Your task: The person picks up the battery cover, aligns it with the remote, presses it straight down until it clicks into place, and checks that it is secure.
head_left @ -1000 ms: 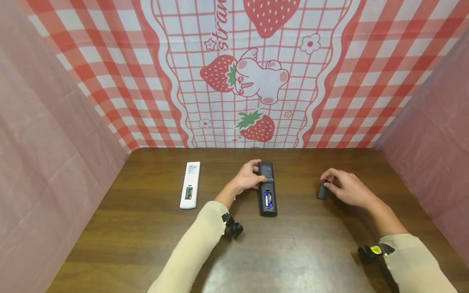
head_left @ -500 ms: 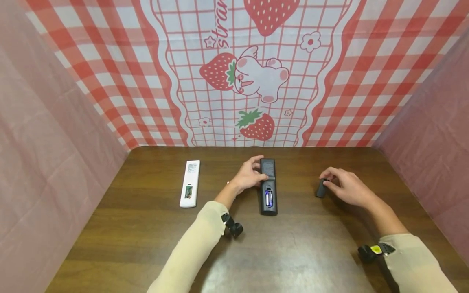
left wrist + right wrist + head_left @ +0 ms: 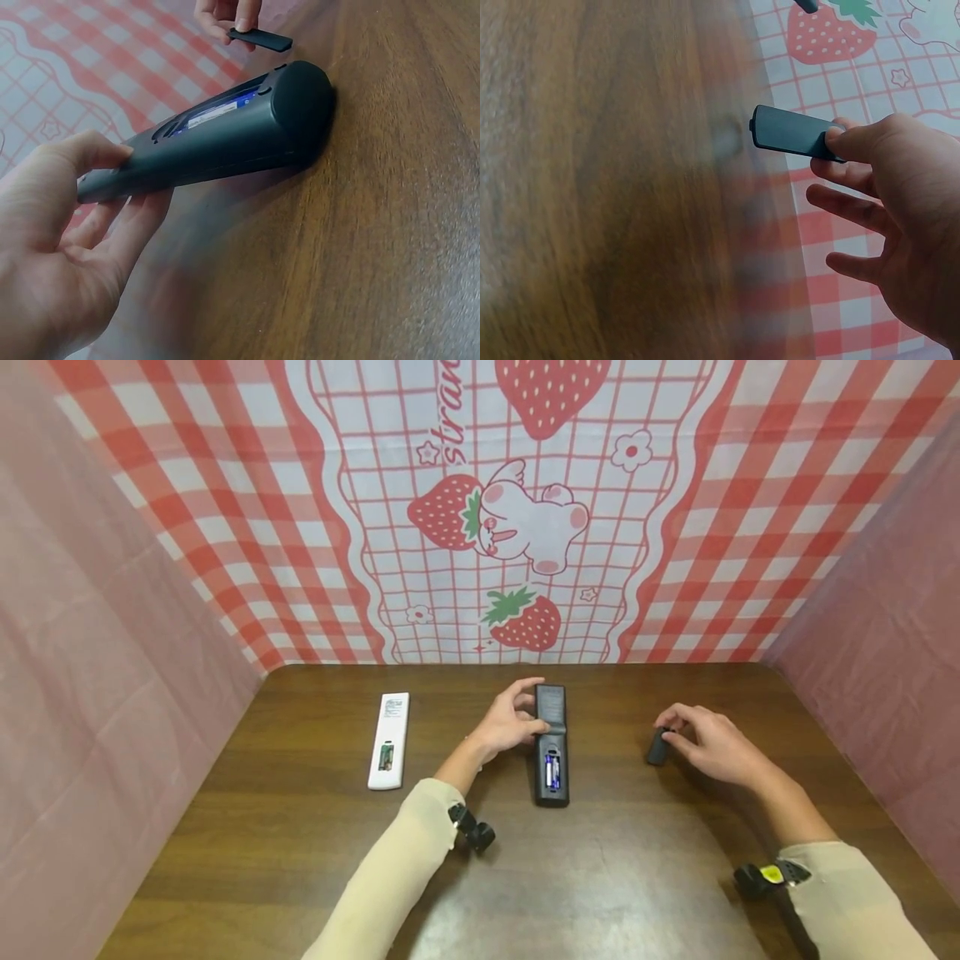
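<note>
My left hand (image 3: pixel 506 724) grips a black remote control (image 3: pixel 551 706) by its far half, thumb on the back face and fingers underneath. Its back faces up, and the uncovered battery compartment shows batteries (image 3: pixel 214 115) with blue and silver wrapping. In the left wrist view the remote's far half is lifted, while its rounded near end is close to the tabletop; whether it touches is hard to tell. Off to the right, my right hand (image 3: pixel 708 743) pinches a small black battery cover (image 3: pixel 791 133) between thumb and fingers, held above the table.
A white remote control (image 3: pixel 390 743) lies back up on the left of the brown wooden table (image 3: pixel 300 860), its battery compartment uncovered. A small white thing, mostly hidden, shows beside the left wrist. Behind the table hangs a red-and-white strawberry cloth (image 3: pixel 525 518); pink cloth (image 3: pixel 877 568) flanks both sides.
The left hand and black remote have shifted very slightly to the right. The right hand stays nearly still with the battery cover. The head view has tilted a little.
</note>
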Available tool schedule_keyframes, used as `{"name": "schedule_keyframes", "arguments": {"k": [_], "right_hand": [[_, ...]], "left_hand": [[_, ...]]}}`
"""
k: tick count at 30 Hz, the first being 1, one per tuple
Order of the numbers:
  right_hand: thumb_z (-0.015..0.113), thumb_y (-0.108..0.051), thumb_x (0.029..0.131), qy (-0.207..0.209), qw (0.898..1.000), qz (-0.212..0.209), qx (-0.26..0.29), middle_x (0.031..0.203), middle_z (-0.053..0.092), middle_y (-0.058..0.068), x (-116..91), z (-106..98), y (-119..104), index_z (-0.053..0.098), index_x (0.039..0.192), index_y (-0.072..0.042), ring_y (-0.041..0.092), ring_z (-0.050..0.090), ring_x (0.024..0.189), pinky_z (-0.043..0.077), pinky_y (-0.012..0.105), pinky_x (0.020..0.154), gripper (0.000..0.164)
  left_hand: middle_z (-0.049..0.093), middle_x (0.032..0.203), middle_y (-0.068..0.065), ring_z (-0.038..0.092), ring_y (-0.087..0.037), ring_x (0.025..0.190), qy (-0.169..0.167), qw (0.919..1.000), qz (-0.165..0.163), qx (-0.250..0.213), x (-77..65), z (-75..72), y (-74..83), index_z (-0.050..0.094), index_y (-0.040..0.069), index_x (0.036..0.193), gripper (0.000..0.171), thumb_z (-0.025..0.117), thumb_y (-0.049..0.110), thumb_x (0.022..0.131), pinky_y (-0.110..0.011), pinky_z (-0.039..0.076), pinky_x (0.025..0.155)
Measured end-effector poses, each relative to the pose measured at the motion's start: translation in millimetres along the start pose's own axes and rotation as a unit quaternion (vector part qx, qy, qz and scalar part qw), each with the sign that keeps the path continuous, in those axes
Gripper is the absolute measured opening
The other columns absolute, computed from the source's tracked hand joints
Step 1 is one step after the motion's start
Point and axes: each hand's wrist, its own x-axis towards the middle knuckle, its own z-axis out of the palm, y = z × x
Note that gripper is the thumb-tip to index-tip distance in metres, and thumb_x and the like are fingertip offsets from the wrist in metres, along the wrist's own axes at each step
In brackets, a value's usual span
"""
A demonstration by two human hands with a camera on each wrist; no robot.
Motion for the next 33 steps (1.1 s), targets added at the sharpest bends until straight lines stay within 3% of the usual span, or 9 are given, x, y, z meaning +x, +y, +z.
{"name": "schedule_keyframes", "arguments": {"k": [9, 15, 23, 33], "right_hand": [[0.083, 0.002, 0.098, 0.006, 1.000, -0.009, 0.007, 0.100, 0.078, -0.001, 0.2, -0.1, -2.0, 0.076, 0.113, -0.009, -0.002, 0.062, 0.093, 0.055, 0.025, 0.071, 0.020], [0.083, 0.003, 0.097, 0.014, 1.000, -0.017, 0.022, 0.096, 0.077, -0.001, 2.4, -1.7, -3.9, 0.075, 0.113, -0.008, -0.005, 0.061, 0.087, 0.056, 0.023, 0.067, 0.021], [0.082, 0.005, 0.097, 0.021, 0.999, -0.018, 0.027, 0.095, 0.077, 0.001, 2.3, -3.3, -9.4, 0.074, 0.113, -0.006, -0.007, 0.059, 0.085, 0.057, 0.022, 0.066, 0.021], [0.084, 0.005, 0.095, 0.035, 0.999, -0.026, 0.030, 0.092, 0.075, -0.001, 4.9, -3.0, -14.7, 0.075, 0.112, -0.006, -0.006, 0.057, 0.083, 0.054, 0.022, 0.065, 0.022]], "left_hand": [[0.065, 0.148, -0.031, 0.075, -0.016, 0.093, 0.016, 0.9997, 0.014, -0.010, -0.1, -1.7, -2.8, 0.048, 0.018, 0.169, 0.086, 0.076, -0.011, 0.093, -0.027, 0.069, 0.071], [0.067, 0.145, -0.032, 0.077, -0.019, 0.092, 0.023, 0.9992, 0.028, -0.018, 0.9, -3.5, -2.0, 0.046, 0.016, 0.170, 0.088, 0.075, -0.014, 0.093, -0.027, 0.069, 0.069], [0.068, 0.144, -0.037, 0.073, -0.011, 0.085, 0.030, 0.9986, 0.031, -0.030, -0.2, -5.9, 1.1, 0.048, 0.018, 0.170, 0.089, 0.074, -0.016, 0.092, -0.022, 0.065, 0.064], [0.076, 0.128, -0.036, 0.075, -0.011, 0.084, 0.046, 0.9969, 0.040, -0.050, 0.9, -10.1, 3.3, 0.049, 0.017, 0.169, 0.090, 0.075, -0.017, 0.089, -0.025, 0.067, 0.062]]}}
